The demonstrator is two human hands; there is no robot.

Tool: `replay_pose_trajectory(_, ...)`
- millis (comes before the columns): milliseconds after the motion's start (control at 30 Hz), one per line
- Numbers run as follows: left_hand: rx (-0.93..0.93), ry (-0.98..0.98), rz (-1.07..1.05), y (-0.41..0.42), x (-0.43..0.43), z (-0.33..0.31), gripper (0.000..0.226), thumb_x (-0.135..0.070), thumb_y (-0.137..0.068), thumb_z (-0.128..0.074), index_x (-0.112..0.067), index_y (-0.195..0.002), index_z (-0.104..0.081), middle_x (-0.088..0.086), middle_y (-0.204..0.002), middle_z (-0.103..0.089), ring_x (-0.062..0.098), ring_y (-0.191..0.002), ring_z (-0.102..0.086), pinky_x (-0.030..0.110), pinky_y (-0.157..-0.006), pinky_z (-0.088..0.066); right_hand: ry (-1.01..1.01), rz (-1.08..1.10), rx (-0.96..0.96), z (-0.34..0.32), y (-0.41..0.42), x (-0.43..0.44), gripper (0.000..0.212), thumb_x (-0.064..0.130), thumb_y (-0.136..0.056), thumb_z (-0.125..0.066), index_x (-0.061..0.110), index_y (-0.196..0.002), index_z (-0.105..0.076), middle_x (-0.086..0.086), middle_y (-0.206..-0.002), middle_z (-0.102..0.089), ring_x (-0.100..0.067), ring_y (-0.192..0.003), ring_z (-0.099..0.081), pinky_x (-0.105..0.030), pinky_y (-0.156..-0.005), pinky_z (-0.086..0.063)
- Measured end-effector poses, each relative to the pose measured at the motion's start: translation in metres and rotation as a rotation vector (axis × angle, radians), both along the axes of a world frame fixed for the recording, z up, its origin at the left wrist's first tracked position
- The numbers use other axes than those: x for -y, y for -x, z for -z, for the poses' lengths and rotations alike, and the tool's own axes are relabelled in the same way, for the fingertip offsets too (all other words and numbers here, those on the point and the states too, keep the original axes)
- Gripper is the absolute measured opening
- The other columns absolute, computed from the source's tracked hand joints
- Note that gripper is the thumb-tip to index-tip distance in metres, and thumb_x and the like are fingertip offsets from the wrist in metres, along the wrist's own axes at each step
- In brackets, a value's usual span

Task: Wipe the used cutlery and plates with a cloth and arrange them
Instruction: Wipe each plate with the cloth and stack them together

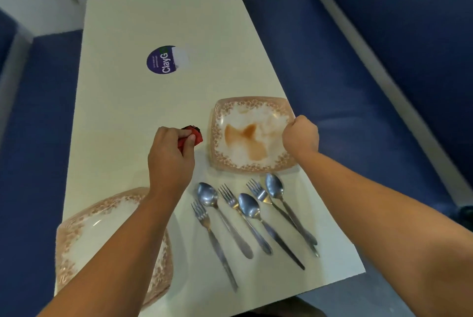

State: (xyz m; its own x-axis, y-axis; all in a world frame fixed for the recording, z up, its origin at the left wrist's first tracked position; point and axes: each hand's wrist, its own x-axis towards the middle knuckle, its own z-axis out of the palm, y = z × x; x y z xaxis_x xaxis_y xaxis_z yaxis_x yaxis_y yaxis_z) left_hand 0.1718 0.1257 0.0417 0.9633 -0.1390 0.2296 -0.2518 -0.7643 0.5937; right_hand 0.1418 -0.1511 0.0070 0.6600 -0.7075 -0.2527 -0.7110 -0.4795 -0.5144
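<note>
Left grip [170,160] on cloth [197,135]; two plates [217,137] [66,240]

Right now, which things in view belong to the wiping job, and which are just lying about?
Job: red cloth in left hand, stained plate, second plate, three forks, three spoons.
Lying about: purple sticker, blue benches.

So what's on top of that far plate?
A brown sauce smear lies across the far plate. The right hand covers its right rim; what lies beneath the fist is hidden.
</note>
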Motion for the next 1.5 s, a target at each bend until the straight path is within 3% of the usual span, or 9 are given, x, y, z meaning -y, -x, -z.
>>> replay_pose_trajectory(100, -0.008, 0.0, 0.017, -0.003, 0.003, 0.004, 0.017, -0.021, -0.097, -0.061, -0.007, -0.105, -0.066, 0.002, -0.101, -0.057, 0.01, -0.084, -0.053, 0.021, -0.075, -0.041, 0.016, -0.002, -0.029, 0.002, -0.001, 0.002, 0.02, 0.008, -0.098, -0.044, -0.001, -0.11, -0.057, -0.016, -0.104, -0.064, -0.026, -0.081, -0.054, -0.034, -0.063, -0.041)
replay_pose_trajectory(267, 0.0, 0.01, 0.025, -0.006, 0.007, 0.002, 0.017, -0.021, -0.097, -0.062, -0.006, -0.104, -0.067, 0.001, -0.1, -0.057, 0.01, -0.084, -0.053, 0.019, -0.075, -0.04, -0.045, 0.033, -0.023, -0.008, -0.012, 0.003, 0.024, 0.002, -0.097, -0.043, 0.0, -0.121, -0.046, -0.011, -0.097, -0.051, -0.028, -0.081, -0.05, -0.034, -0.061, -0.04)
replay_pose_trajectory(400, 0.006, 0.021, 0.022, -0.004, 0.007, -0.006, 0.017, -0.021, -0.097, -0.061, -0.007, -0.104, -0.066, 0.001, -0.1, -0.057, 0.012, -0.083, -0.055, 0.023, -0.075, -0.043, -0.119, 0.01, 0.124, -0.013, -0.017, -0.002, 0.005, 0.004, -0.1, -0.039, 0.007, -0.1, -0.042, -0.009, -0.092, -0.051, -0.02, -0.07, -0.047, -0.028, -0.049, -0.031)
replay_pose_trajectory(533, 0.014, 0.047, 0.01, 0.002, 0.009, -0.021, 0.015, -0.021, -0.098, -0.06, -0.01, -0.105, -0.066, -0.003, -0.101, -0.054, 0.01, -0.084, -0.054, 0.026, -0.076, -0.047, -0.17, -0.006, 0.239, -0.023, -0.013, -0.011, 0.012, 0.013, -0.105, -0.034, 0.009, -0.094, -0.038, -0.001, -0.077, -0.044, -0.011, -0.06, -0.036, -0.026, -0.05, -0.029)
replay_pose_trajectory(767, 0.111, 0.076, -0.005, 0.021, 0.007, -0.06, 0.016, -0.024, -0.098, -0.061, -0.014, -0.109, -0.066, -0.005, -0.105, -0.056, 0.002, -0.087, -0.05, 0.019, -0.079, -0.043, -0.361, -0.041, 0.422, -0.069, 0.01, -0.031, 0.029, 0.019, -0.106, -0.031, 0.017, -0.078, -0.038, 0.004, -0.073, -0.04, -0.01, -0.061, -0.034, -0.024, -0.055, -0.031)
replay_pose_trajectory(933, 0.186, 0.045, -0.007, 0.043, 0.0, -0.084, 0.015, -0.025, -0.098, -0.06, -0.018, -0.111, -0.066, -0.01, -0.106, -0.054, -0.004, -0.089, -0.045, 0.012, -0.079, -0.037, -0.561, -0.025, 0.49, -0.091, 0.04, -0.056, 0.037, 0.017, -0.104, -0.031, 0.017, -0.067, -0.031, 0.004, -0.064, -0.032, -0.01, -0.054, -0.028, -0.023, -0.048, -0.027)
replay_pose_trajectory(1167, 0.17, -0.1, -0.015, 0.068, -0.01, -0.102, 0.017, -0.025, -0.099, -0.059, -0.018, -0.112, -0.066, -0.003, -0.11, -0.057, 0.013, -0.09, -0.054, 0.026, -0.082, -0.044, -0.659, -0.138, 0.53, -0.097, 0.083, -0.089, 0.042, 0.033, -0.105, -0.037, 0.019, -0.065, -0.029, 0.003, -0.061, -0.031, -0.015, -0.057, -0.03, -0.027, -0.055, -0.029)
replay_pose_trajectory(1333, 0.087, -0.334, -0.001, 0.068, -0.015, -0.094, 0.022, -0.026, -0.1, -0.054, -0.016, -0.115, -0.068, 0.001, -0.117, -0.059, 0.024, -0.1, -0.059, 0.035, -0.084, -0.049, -0.654, -0.162, 0.56, -0.104, 0.102, -0.103, 0.044, 0.03, -0.105, -0.038, 0.02, -0.063, -0.029, 0.005, -0.058, -0.032, -0.012, -0.052, -0.029, -0.027, -0.054, -0.027)
replay_pose_trajectory(1500, 0.102, -0.24, 0.021, 0.076, 0.008, -0.102, 0.019, -0.024, -0.099, -0.055, -0.016, -0.109, -0.07, 0.0, -0.109, -0.06, 0.022, -0.099, -0.058, 0.033, -0.083, -0.045, -0.665, -0.264, 0.554, -0.106, 0.11, -0.127, 0.043, 0.034, -0.103, -0.039, 0.016, -0.064, -0.039, -0.002, -0.063, -0.041, -0.018, -0.061, -0.039, -0.034, -0.06, -0.032)
